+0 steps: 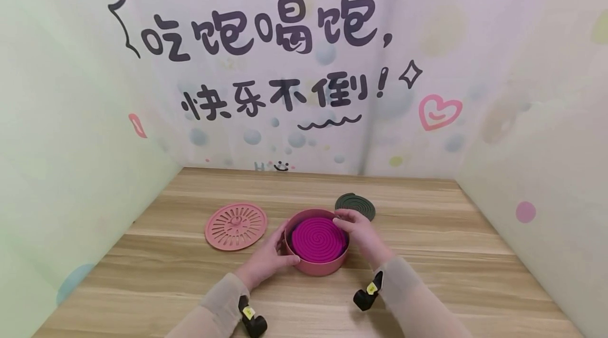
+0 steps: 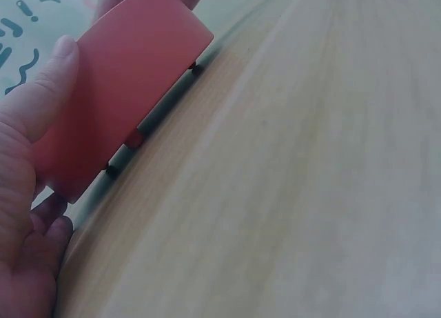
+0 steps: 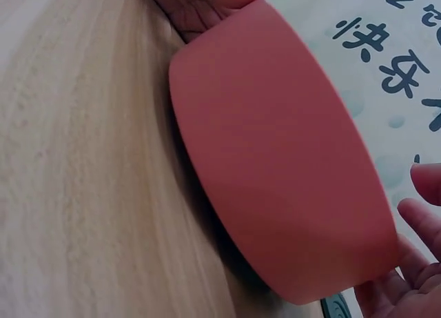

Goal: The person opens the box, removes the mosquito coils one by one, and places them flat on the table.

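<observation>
A round pink tin point(image 1: 317, 268) stands on the table with a magenta spiral coil point(image 1: 319, 240) inside it. My left hand point(image 1: 266, 260) holds the tin's left side, its thumb along the front wall and its fingers farther back. In the left wrist view, small feet show under the tin wall point(image 2: 131, 83). My right hand point(image 1: 362, 232) is at the tin's right rear rim, with fingertips over the edge beside the coil. From the right wrist, thumb and forefinger appear apart, while lower fingers are partly hidden behind the tin point(image 3: 275, 145).
A pink slotted lid point(image 1: 236, 227) with a small knob lies to the left of the tin. Behind the right hand lies a dark green spiral coil point(image 1: 356, 205). The wooden table point(image 1: 166, 285) meets printed curtains point(image 1: 285, 142) at the back and sides.
</observation>
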The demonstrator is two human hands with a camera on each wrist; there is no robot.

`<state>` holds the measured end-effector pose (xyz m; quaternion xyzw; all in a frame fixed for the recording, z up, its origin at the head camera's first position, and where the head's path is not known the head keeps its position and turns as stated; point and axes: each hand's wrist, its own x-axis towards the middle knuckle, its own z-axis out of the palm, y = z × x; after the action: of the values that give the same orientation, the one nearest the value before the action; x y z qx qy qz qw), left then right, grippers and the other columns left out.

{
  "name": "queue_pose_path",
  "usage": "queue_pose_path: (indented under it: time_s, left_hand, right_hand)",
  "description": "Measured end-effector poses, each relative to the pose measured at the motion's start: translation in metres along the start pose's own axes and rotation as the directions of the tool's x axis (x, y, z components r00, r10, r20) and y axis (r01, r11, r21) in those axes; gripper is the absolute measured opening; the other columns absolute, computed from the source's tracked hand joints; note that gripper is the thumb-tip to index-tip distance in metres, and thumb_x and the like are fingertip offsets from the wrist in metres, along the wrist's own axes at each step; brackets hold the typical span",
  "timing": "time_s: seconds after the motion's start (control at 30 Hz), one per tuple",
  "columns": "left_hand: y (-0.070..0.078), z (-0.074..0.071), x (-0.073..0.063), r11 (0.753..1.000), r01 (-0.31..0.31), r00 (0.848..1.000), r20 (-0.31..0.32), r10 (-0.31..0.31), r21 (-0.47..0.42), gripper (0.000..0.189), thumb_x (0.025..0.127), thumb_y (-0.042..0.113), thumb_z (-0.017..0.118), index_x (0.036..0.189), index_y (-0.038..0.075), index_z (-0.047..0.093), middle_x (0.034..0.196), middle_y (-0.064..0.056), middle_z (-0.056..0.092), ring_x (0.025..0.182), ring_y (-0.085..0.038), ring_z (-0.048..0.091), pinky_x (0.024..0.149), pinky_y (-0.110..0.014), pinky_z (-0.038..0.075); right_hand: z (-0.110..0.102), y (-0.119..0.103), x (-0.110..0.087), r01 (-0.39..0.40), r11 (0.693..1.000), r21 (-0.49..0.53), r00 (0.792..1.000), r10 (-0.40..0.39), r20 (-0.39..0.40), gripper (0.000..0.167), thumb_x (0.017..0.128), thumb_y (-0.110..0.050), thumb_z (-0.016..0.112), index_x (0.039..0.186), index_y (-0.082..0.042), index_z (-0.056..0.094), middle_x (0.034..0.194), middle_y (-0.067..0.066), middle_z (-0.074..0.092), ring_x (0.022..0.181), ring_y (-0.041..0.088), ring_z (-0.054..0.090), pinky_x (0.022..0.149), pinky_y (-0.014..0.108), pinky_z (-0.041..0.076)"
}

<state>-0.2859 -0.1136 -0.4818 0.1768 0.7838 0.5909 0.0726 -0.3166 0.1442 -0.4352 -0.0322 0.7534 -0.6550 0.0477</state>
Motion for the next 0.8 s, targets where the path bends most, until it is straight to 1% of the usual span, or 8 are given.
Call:
queue_pose_path:
  time_s: [0.1,0.27,0.33,0.47,0.57,0.8]
  left_hand:
    - [-0.0012,-0.0003,0.0009,1.0,-0.001,1.0,0.004,0.001,0.014,0.103,0.078,0.027,0.081,0.155,0.011,0.016,0.156,-0.018,0.022,0.141,-0.035,0.025,0.114,-0.047,0.022]
    - [-0.0011,-0.0001,0.0008,1.0,-0.001,1.0,0.011,0.001,0.027,0.104,0.077,0.031,0.081,0.155,0.01,0.015,0.156,-0.017,0.023,0.141,-0.034,0.025,0.114,-0.047,0.022]
    - [-0.0011,0.0001,0.0006,1.0,0.006,1.0,0.012,-0.006,0.026,0.105,0.077,0.031,0.081,0.155,0.011,0.014,0.156,-0.016,0.023,0.141,-0.033,0.025,0.115,-0.046,0.022]
    - [-0.0014,0.0003,0.0001,1.0,0.007,1.0,0.015,-0.007,0.023,0.105,0.077,0.031,0.081,0.155,0.01,0.014,0.156,-0.018,0.022,0.141,-0.034,0.025,0.114,-0.046,0.022]
    - [-0.0011,0.0004,0.0001,1.0,0.006,1.0,0.015,-0.006,0.022,0.105,0.077,0.031,0.081,0.155,0.01,0.014,0.156,-0.018,0.022,0.141,-0.034,0.025,0.115,-0.047,0.021]
    - [-0.0007,0.0,0.0004,1.0,0.006,1.0,0.013,-0.006,0.03,0.104,0.077,0.032,0.081,0.155,0.011,0.015,0.156,-0.017,0.022,0.142,-0.034,0.025,0.115,-0.047,0.021]
  right_hand:
    - [0.0032,0.0048,0.0012,-0.015,1.0,-0.001,1.0,0.015,0.015,0.037,0.093,-0.016,0.062,0.127,-0.002,0.058,0.128,0.013,0.057,0.116,0.024,0.053,0.105,0.043,0.039]
    - [0.0074,0.0094,0.0023,-0.012,1.0,-0.009,1.0,0.013,0.029,0.037,0.093,-0.016,0.062,0.128,-0.004,0.059,0.13,0.013,0.056,0.119,0.026,0.052,0.106,0.044,0.039]
    - [0.0082,0.0097,0.0025,-0.009,1.0,-0.02,0.999,0.009,0.035,0.038,0.093,-0.017,0.062,0.129,-0.004,0.058,0.133,0.014,0.053,0.123,0.029,0.049,0.107,0.046,0.038]
    - [0.009,0.0092,0.0025,0.003,0.998,-0.059,0.999,0.0,0.039,0.04,0.093,-0.018,0.063,0.13,-0.004,0.058,0.14,0.016,0.047,0.133,0.035,0.037,0.111,0.05,0.03]
    - [0.0097,0.0086,0.0035,0.012,0.997,-0.082,0.999,-0.009,0.032,0.039,0.092,-0.017,0.064,0.128,-0.002,0.06,0.142,0.017,0.044,0.137,0.037,0.03,0.113,0.051,0.026]
    - [0.0107,0.0089,0.0059,0.012,0.994,-0.112,1.0,-0.009,0.023,0.035,0.091,-0.015,0.065,0.124,-0.001,0.063,0.144,0.016,0.043,0.139,0.038,0.027,0.114,0.051,0.024]
